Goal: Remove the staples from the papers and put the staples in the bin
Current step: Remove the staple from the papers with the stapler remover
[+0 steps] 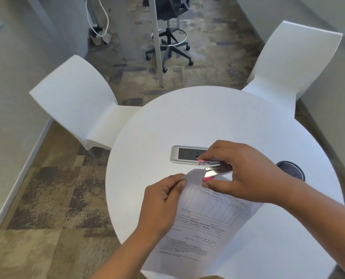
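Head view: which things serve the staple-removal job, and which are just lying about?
In the job: papers, staple remover, left hand pinching the papers' corner, right hand gripping the remover, dark round container (possibly the bin).
Lying about: table outlet panel, white chairs, office stool.

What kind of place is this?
Probably an office meeting area: a round white table with a built-in power outlet, white chairs beside it, and a rolling office stool behind.
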A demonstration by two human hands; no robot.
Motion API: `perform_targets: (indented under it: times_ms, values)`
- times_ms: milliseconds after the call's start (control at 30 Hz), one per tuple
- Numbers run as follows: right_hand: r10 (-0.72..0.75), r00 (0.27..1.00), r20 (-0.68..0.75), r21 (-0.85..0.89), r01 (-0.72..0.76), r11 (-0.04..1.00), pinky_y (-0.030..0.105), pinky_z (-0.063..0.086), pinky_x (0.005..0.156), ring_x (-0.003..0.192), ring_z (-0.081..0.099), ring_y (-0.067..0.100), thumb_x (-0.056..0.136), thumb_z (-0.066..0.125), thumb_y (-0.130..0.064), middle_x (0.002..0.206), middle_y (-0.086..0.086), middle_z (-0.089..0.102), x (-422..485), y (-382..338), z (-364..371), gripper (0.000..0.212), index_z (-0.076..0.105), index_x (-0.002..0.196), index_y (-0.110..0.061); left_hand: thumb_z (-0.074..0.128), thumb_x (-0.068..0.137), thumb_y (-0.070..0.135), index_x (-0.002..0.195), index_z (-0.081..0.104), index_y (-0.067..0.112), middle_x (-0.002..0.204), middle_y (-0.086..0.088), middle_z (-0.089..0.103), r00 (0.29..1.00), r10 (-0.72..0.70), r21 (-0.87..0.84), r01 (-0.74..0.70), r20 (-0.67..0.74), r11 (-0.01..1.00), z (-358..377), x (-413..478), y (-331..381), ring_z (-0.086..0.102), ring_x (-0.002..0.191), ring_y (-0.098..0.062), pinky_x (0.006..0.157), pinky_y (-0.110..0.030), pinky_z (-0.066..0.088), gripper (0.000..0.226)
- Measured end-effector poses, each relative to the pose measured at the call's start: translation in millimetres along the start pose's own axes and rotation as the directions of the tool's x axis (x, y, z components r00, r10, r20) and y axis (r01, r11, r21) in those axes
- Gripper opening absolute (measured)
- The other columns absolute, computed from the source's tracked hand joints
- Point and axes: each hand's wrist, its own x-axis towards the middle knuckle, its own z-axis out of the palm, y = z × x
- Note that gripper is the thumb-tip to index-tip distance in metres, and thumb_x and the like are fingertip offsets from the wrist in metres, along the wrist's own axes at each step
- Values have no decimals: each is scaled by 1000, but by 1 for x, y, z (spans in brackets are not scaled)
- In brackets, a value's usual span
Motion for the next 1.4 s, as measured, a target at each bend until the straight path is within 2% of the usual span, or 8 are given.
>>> perform_targets:
  times_ms: [167,333,500,633,900,1033,1200,1400]
  values:
    - [-31,999,24,-149,34,988,30,54,75,96,57,1,74,52,-66,105,-23,62,-8,-11,-1,49,64,114,-40,60,99,18,89,72,59,94,24,76,999,38,38,-38,-12,999,2,-11,5,71,92,-4,81,-26,57,44]
    - [-27,999,37,-206,34,978,27,53,72,94,56,0,75,53,-66,105,-24,61,-15,-21,-4,47,63,114,-41,59,99,19,102,75,39,98,19,78,998,5,-12,-6,-70,1000,0,-19,1,71,95,-3,84,-26,57,26]
    - [-40,998,54,-265,53,963,20,41,66,83,42,-4,77,56,-63,105,-23,61,-15,-27,2,45,62,116,-42,59,100,18,96,74,44,93,16,78,999,29,-24,-30,-30,999,0,-26,8,71,89,-7,78,-25,56,30]
    - [-66,997,49,-270,77,960,25,47,67,90,53,3,79,58,-63,101,-22,63,-17,-30,6,39,64,112,-42,59,100,20,100,76,39,95,15,78,998,54,-15,-55,-14,998,3,-27,7,71,90,-11,80,-31,57,26]
    - [-114,991,-63,-210,99,973,31,50,67,80,60,13,80,65,-44,83,-14,66,-20,-25,18,26,74,99,-29,61,99,19,104,78,28,95,16,78,999,43,-17,-43,-12,999,5,-26,6,71,93,-8,82,-24,56,21]
    - [-89,995,-40,-182,81,980,34,53,70,84,58,12,82,61,-48,88,-15,66,-19,-22,21,30,72,104,-30,60,99,20,106,78,28,96,17,77,999,28,-14,-28,-16,1000,6,-26,5,71,93,-7,81,-22,56,21]
    - [-48,998,-42,-76,45,996,25,48,79,88,56,4,74,65,-60,93,-20,65,-14,-15,18,42,69,107,-33,60,100,20,104,78,29,93,16,78,1000,4,-16,-4,-18,1000,2,-21,1,71,90,-10,78,-28,58,21]
    - [218,963,-160,143,-196,970,5,43,71,86,59,-2,67,82,-31,91,-19,66,-1,11,8,46,61,107,-35,59,100,21,102,77,32,95,18,78,996,-52,-24,51,-71,998,-16,-15,-6,71,91,-3,77,-17,54,21]
